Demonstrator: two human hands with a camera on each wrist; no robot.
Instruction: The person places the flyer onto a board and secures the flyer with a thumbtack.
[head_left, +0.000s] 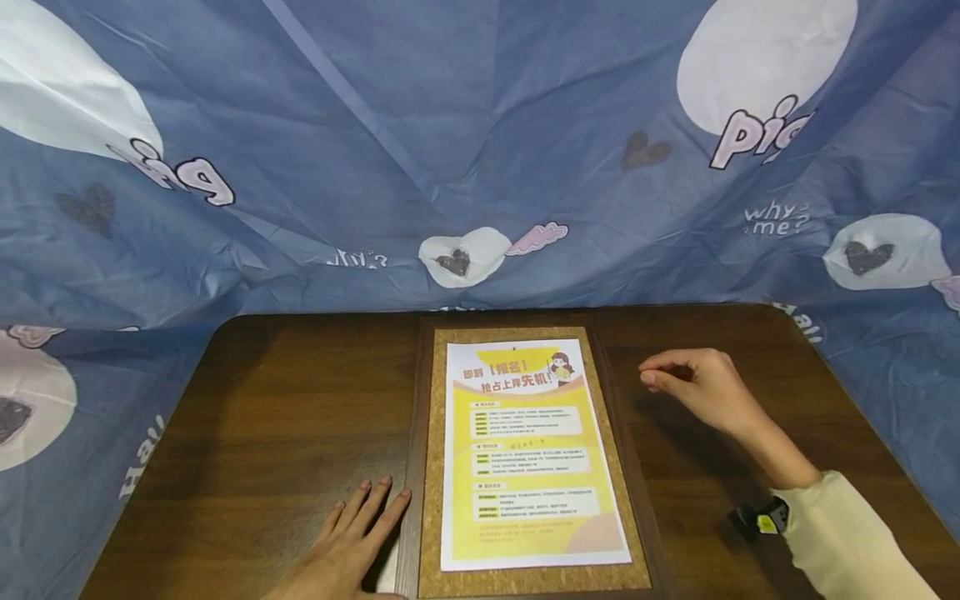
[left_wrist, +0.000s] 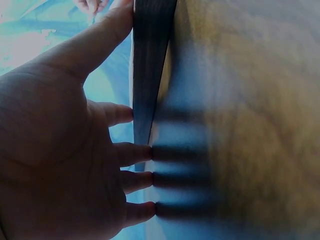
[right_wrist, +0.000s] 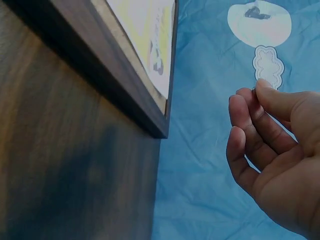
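Note:
A framed cork board point(head_left: 432, 533) lies on the table, with a yellow and white printed poster point(head_left: 525, 467) over its cork. At the poster's top edge sits a small dark dot point(head_left: 514, 348), like a pin head. My left hand point(head_left: 348, 537) rests with fingers spread at the board's left side; in the left wrist view its fingertips touch the table and the thumb reaches the frame. Right of the board, my right hand point(head_left: 697, 383) hovers above the table, thumb and index fingertip together. They pinch a tiny dark pin point(right_wrist: 254, 89), mostly hidden by the fingertips.
The dark wooden table point(head_left: 285, 400) extends to both sides of the board. Behind it hangs a blue printed cloth point(head_left: 450, 167), which also drapes along the sides. A black strap with a yellow-green patch point(head_left: 767, 523) is on the right wrist, by the pale sleeve.

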